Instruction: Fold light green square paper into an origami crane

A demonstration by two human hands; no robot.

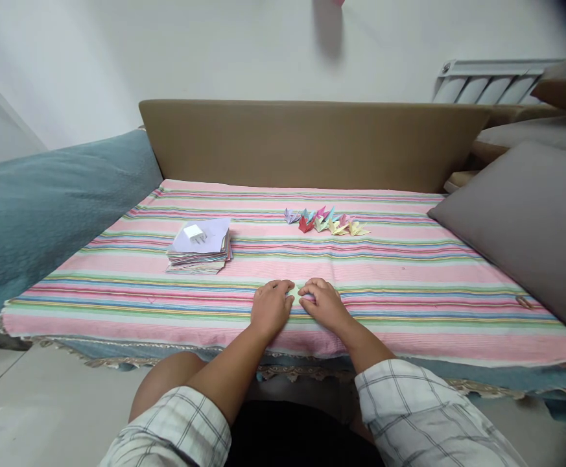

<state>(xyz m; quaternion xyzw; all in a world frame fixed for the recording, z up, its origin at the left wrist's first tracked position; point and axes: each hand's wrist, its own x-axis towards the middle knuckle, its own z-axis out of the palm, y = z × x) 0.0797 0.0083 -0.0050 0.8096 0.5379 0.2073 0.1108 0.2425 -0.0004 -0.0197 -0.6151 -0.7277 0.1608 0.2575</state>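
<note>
My left hand (270,306) and my right hand (322,303) rest side by side on the striped pink cloth (399,272), fingers curled and pressing on a small pale folded paper (294,299) between them. Most of that paper is hidden under the fingers. Farther back lies a row of several folded paper cranes (326,222) in purple, red, blue, pink and yellow. To the left sits a stack of coloured paper squares (200,250) with a small white charger plug (194,232) on top.
The cloth covers a sofa seat with a tan backrest (312,143). A teal blanket (44,207) lies over the left arm, a grey cushion (530,220) leans at the right, and a white radiator (487,81) stands behind. My knees and checked shorts (176,431) are below.
</note>
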